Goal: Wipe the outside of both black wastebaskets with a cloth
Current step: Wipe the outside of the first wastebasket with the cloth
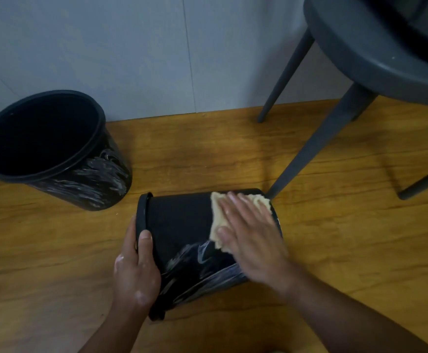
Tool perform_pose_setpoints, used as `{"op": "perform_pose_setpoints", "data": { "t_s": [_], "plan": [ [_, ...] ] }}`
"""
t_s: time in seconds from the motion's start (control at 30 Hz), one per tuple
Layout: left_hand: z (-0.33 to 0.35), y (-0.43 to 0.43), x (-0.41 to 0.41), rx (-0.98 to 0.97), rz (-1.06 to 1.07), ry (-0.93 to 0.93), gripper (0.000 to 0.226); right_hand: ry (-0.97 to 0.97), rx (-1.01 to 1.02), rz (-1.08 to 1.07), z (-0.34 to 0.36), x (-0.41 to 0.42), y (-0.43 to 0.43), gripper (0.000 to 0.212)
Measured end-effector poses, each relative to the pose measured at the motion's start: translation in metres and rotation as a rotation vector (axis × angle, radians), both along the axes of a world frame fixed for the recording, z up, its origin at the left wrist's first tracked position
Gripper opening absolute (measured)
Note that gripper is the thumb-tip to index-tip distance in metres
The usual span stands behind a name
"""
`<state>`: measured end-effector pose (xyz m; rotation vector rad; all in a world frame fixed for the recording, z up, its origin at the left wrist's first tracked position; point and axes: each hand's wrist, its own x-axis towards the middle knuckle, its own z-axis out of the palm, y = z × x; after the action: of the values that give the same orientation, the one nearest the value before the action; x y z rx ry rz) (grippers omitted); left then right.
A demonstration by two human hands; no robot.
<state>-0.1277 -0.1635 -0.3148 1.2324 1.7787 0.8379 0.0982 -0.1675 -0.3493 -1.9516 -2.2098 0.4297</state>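
Note:
A black wastebasket (182,220) lies on its side on the wooden floor, its rim to the left. White smears cover the near part of its wall. My left hand (135,266) grips the rim, thumb over the edge. My right hand (251,233) presses a pale yellow cloth (219,220) flat against the basket's upper side near its base, fingers straight. A second black wastebasket (52,149) stands upright at the left by the wall, with white streaks on its side.
A dark grey chair (375,54) stands at the upper right; one leg (317,146) comes down right beside the lying basket's base. A grey wall (144,54) runs along the back. Wooden floor (347,250) spreads to the right.

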Motion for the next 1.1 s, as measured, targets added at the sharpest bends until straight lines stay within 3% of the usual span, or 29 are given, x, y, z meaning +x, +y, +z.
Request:
{"op": "perform_pose_setpoints", "data": {
  "t_s": [0.1, 0.23, 0.43, 0.6, 0.77, 1.1],
  "plan": [
    [0.002, -0.002, 0.002, -0.003, -0.005, 0.002, 0.049, 0.023, 0.047, -0.074, -0.008, 0.023, -0.002, 0.060],
    [0.004, -0.006, 0.005, -0.002, -0.005, 0.019, 0.048, 0.112, 0.108, -0.204, -0.010, -0.007, -0.023, 0.057],
    [0.000, 0.000, 0.000, -0.016, 0.005, 0.009, 0.050, 0.122, 0.074, 0.022, -0.013, -0.038, -0.054, 0.061],
    [0.004, 0.004, 0.001, -0.009, 0.002, -0.027, 0.045, 0.119, 0.052, -0.207, -0.017, 0.021, -0.015, 0.061],
    [0.003, 0.002, 0.004, -0.015, 0.023, -0.032, 0.047, 0.067, 0.120, -0.265, -0.017, 0.007, -0.023, 0.062],
    [0.006, 0.003, 0.003, -0.006, 0.020, -0.038, 0.039, -0.001, 0.071, 0.176, -0.002, -0.053, -0.036, 0.063]
  ]
}}
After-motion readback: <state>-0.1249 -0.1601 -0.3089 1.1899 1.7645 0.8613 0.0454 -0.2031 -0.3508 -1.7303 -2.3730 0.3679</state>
